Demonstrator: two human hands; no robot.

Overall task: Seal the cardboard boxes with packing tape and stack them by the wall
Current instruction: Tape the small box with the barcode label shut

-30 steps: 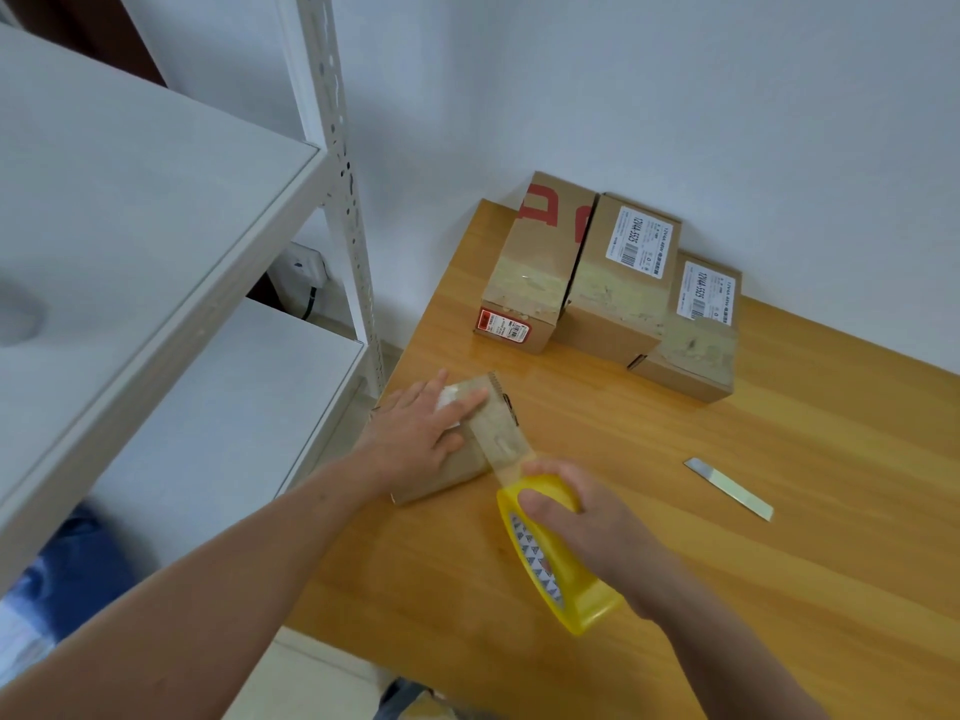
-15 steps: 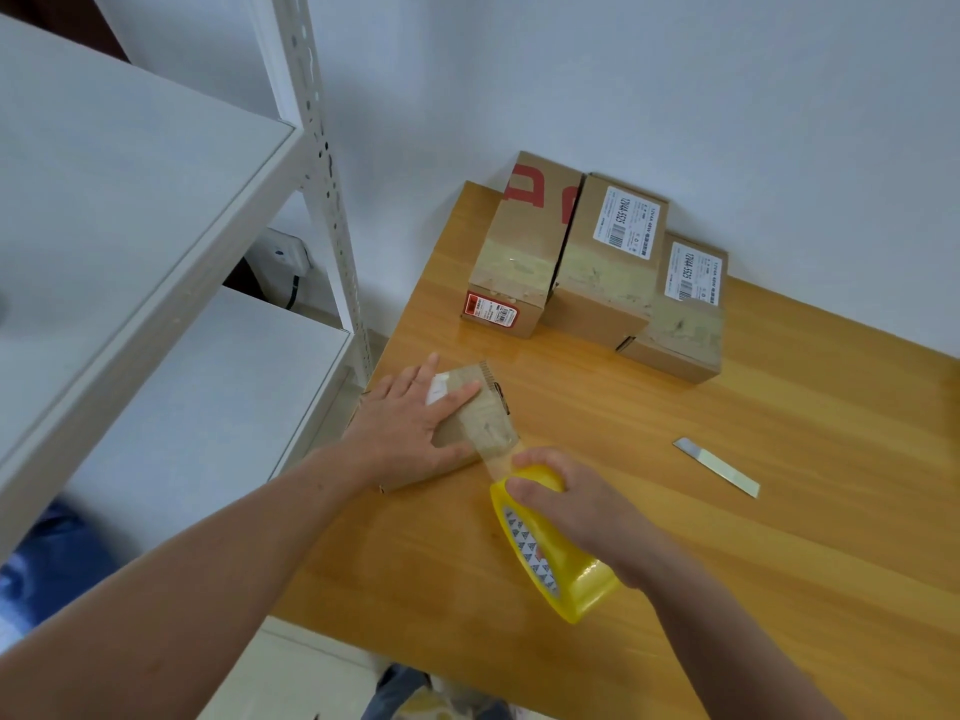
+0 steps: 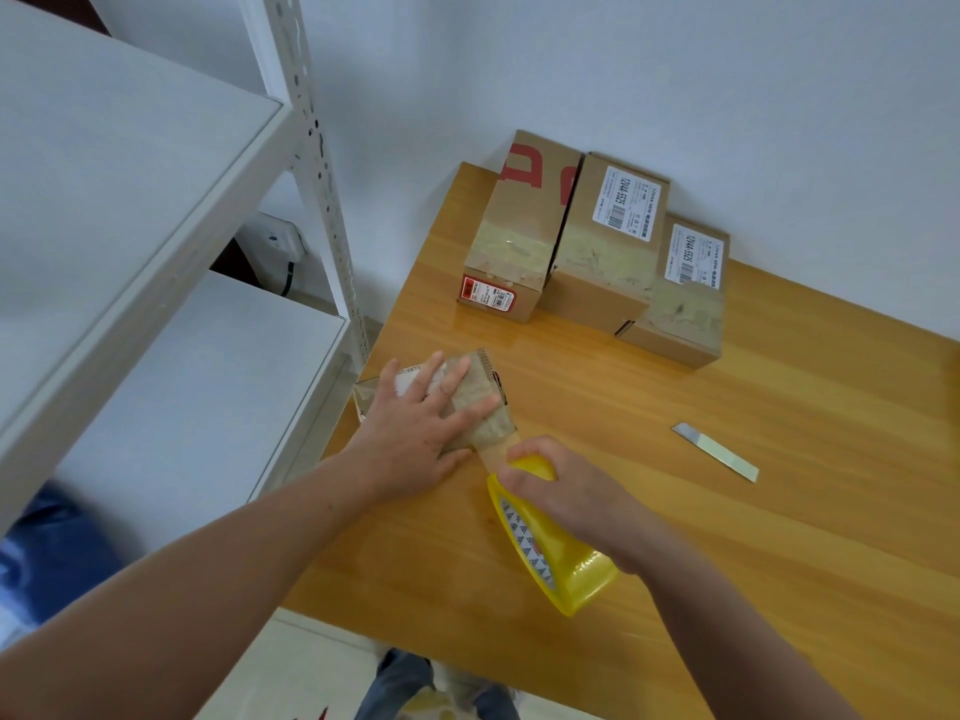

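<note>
Wooden table (image 3: pixel 779 537): box label (image 3: pixel 630 204) reads "12V4A-5525"; right hand (image 3: pixel 566 498) grips tape (image 3: pixel 550 558).

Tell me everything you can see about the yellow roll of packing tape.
The roll of packing tape looks glossy, translucent yellow, with a pale inner core printed in small dark triangles. It stands on edge, tilted, low over the wooden table; whether it touches the wood is unclear. The right hand grips its upper part, fingers curled over the rim. A clear strip runs from it onto the small cardboard box, which the left hand presses flat.
</note>
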